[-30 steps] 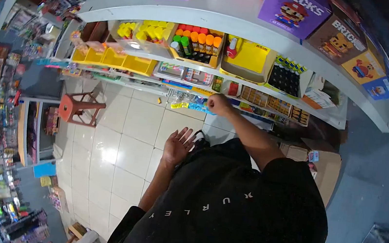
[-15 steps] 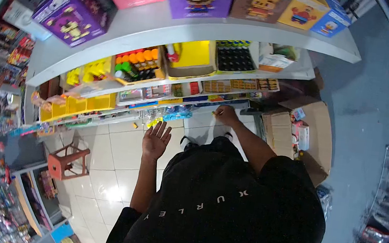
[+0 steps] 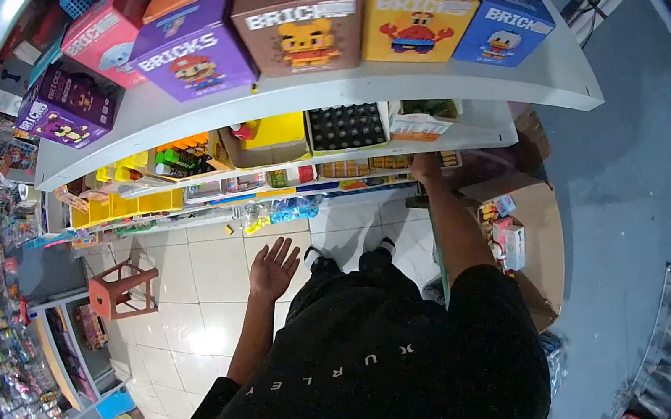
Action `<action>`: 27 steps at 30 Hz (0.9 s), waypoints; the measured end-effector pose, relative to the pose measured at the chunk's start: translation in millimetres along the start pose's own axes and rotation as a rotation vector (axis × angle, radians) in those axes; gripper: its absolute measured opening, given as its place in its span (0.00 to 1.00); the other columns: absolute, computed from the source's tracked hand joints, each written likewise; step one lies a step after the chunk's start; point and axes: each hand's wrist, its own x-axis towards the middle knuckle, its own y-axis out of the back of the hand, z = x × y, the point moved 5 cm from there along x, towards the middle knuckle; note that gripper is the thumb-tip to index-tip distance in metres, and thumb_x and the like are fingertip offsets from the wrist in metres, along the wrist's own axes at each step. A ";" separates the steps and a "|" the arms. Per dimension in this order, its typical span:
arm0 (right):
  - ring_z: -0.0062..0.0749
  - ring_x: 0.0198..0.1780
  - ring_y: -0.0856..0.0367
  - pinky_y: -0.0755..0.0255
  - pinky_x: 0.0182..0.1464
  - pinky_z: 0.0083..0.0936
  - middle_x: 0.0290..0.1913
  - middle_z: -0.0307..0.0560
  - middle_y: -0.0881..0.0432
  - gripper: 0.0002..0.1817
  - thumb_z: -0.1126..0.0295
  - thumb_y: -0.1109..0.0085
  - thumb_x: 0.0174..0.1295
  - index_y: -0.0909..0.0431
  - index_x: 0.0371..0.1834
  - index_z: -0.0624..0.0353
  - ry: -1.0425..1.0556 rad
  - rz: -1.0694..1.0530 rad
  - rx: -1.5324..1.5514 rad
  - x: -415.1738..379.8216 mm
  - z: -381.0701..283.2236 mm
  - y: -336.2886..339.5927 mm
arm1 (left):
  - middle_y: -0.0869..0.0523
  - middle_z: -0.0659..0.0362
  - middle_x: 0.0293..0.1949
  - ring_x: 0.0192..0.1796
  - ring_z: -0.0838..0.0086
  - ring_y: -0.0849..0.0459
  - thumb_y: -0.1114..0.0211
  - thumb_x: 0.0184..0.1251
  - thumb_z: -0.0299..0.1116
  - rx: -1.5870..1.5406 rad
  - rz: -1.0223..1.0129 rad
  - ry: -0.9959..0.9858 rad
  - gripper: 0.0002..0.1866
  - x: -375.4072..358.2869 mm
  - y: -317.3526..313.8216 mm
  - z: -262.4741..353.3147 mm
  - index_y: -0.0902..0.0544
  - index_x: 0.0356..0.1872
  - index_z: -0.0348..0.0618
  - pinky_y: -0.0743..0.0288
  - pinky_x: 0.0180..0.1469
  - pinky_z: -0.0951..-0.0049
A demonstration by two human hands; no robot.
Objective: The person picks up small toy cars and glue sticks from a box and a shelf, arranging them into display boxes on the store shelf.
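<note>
My left hand (image 3: 274,268) is held palm up over the tiled floor, fingers apart, with nothing in it. My right hand (image 3: 425,169) reaches to the right end of a lower shelf, beside a row of small yellow-brown packs (image 3: 390,162). Its fingers are partly hidden, so what it holds, if anything, cannot be made out. Just above that hand is a white and orange carton (image 3: 420,127). To its left sits a tray of black-capped bottles (image 3: 347,128).
Boxes marked BRICKS (image 3: 301,31) line the top shelf (image 3: 301,82). An open cardboard box (image 3: 545,258) with small packs stands at the right. A red-brown stool (image 3: 121,291) is on the floor at the left, near a small cabinet (image 3: 72,344).
My right hand has moved from over the floor up and right to the shelf. The camera view has shifted, and the top boxes appear lower and nearer. My left hand stays open.
</note>
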 end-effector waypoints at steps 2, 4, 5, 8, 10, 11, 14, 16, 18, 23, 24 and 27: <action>0.53 0.63 0.29 0.30 0.61 0.46 0.61 0.64 0.28 0.23 0.73 0.43 0.60 0.30 0.60 0.64 0.013 0.117 -0.001 36.2 24.3 -43.9 | 0.29 0.55 0.68 0.70 0.55 0.33 0.50 0.73 0.47 -0.001 0.035 -0.032 0.27 -9.1 1.9 -10.2 0.32 0.67 0.44 0.40 0.70 0.56; 0.57 0.63 0.29 0.29 0.60 0.45 0.61 0.64 0.28 0.26 0.69 0.42 0.59 0.32 0.61 0.63 0.083 0.202 -0.011 48.3 28.1 -55.3 | 0.29 0.55 0.68 0.70 0.55 0.32 0.50 0.73 0.47 0.001 0.064 -0.052 0.26 -15.8 6.1 -19.1 0.31 0.66 0.44 0.40 0.70 0.56; 0.59 0.63 0.29 0.28 0.59 0.45 0.60 0.65 0.28 0.28 0.67 0.41 0.58 0.32 0.62 0.62 0.117 0.244 -0.018 52.8 28.7 -59.2 | 0.27 0.56 0.67 0.70 0.55 0.32 0.49 0.72 0.47 -0.011 0.076 -0.063 0.26 -18.3 8.0 -23.0 0.31 0.66 0.45 0.40 0.69 0.56; 0.58 0.63 0.30 0.30 0.60 0.45 0.61 0.65 0.29 0.28 0.68 0.42 0.58 0.33 0.63 0.62 0.154 0.277 -0.023 49.9 20.6 -53.5 | 0.25 0.57 0.65 0.69 0.56 0.31 0.48 0.72 0.47 -0.062 0.079 -0.082 0.25 -21.5 12.5 -34.0 0.29 0.64 0.45 0.39 0.69 0.57; 0.58 0.64 0.31 0.30 0.61 0.45 0.61 0.65 0.29 0.27 0.68 0.43 0.59 0.33 0.63 0.63 0.164 0.262 -0.017 48.3 17.1 -49.6 | 0.24 0.57 0.64 0.69 0.56 0.31 0.48 0.72 0.46 -0.087 0.080 -0.084 0.25 -22.4 9.4 -41.8 0.29 0.64 0.45 0.39 0.69 0.57; 0.58 0.64 0.31 0.31 0.62 0.45 0.61 0.65 0.29 0.27 0.68 0.43 0.59 0.33 0.63 0.63 0.167 0.255 -0.013 47.7 15.4 -47.1 | 0.23 0.57 0.63 0.68 0.57 0.31 0.47 0.72 0.46 -0.099 0.079 -0.085 0.24 -22.6 7.7 -46.1 0.28 0.63 0.45 0.39 0.69 0.57; 0.58 0.64 0.31 0.32 0.63 0.45 0.62 0.66 0.30 0.27 0.69 0.44 0.59 0.34 0.64 0.63 0.189 0.238 -0.008 45.8 12.6 -44.9 | 0.26 0.58 0.65 0.70 0.56 0.33 0.51 0.74 0.46 -0.103 0.068 -0.086 0.25 -22.7 0.5 -57.6 0.32 0.67 0.46 0.39 0.70 0.56; 0.58 0.65 0.32 0.33 0.64 0.45 0.63 0.66 0.30 0.27 0.70 0.45 0.59 0.34 0.64 0.63 0.204 0.223 0.002 43.9 10.8 -42.1 | 0.26 0.58 0.65 0.70 0.56 0.33 0.50 0.73 0.47 -0.103 0.062 -0.088 0.26 -21.3 0.0 -63.8 0.33 0.67 0.46 0.39 0.69 0.56; 0.58 0.65 0.32 0.34 0.65 0.45 0.63 0.66 0.31 0.27 0.71 0.46 0.60 0.34 0.64 0.63 0.225 0.200 0.011 40.1 7.3 -38.9 | 0.26 0.58 0.65 0.69 0.56 0.32 0.50 0.73 0.47 -0.113 0.080 -0.088 0.26 -19.5 0.0 -67.4 0.33 0.67 0.46 0.39 0.69 0.56; 0.58 0.66 0.33 0.36 0.67 0.45 0.64 0.67 0.32 0.27 0.72 0.48 0.60 0.35 0.65 0.64 0.288 0.104 0.034 15.4 -4.5 -28.6 | 0.26 0.58 0.64 0.69 0.56 0.32 0.48 0.72 0.47 -0.111 0.077 -0.092 0.27 -19.5 1.8 -72.6 0.34 0.68 0.45 0.39 0.69 0.56; 0.58 0.66 0.34 0.37 0.67 0.45 0.64 0.67 0.32 0.27 0.73 0.48 0.61 0.35 0.65 0.64 0.301 0.102 0.038 11.4 -5.6 -28.2 | 0.26 0.58 0.64 0.69 0.56 0.32 0.48 0.72 0.47 -0.109 0.084 -0.093 0.28 -20.3 0.5 -72.7 0.34 0.68 0.45 0.39 0.69 0.56; 0.57 0.68 0.35 0.40 0.70 0.45 0.65 0.67 0.33 0.26 0.75 0.51 0.62 0.35 0.66 0.65 0.349 0.160 0.036 4.1 -9.2 -26.8 | 0.26 0.58 0.64 0.68 0.57 0.32 0.48 0.72 0.47 -0.106 0.042 -0.104 0.28 -20.1 1.6 -71.8 0.34 0.68 0.45 0.39 0.69 0.57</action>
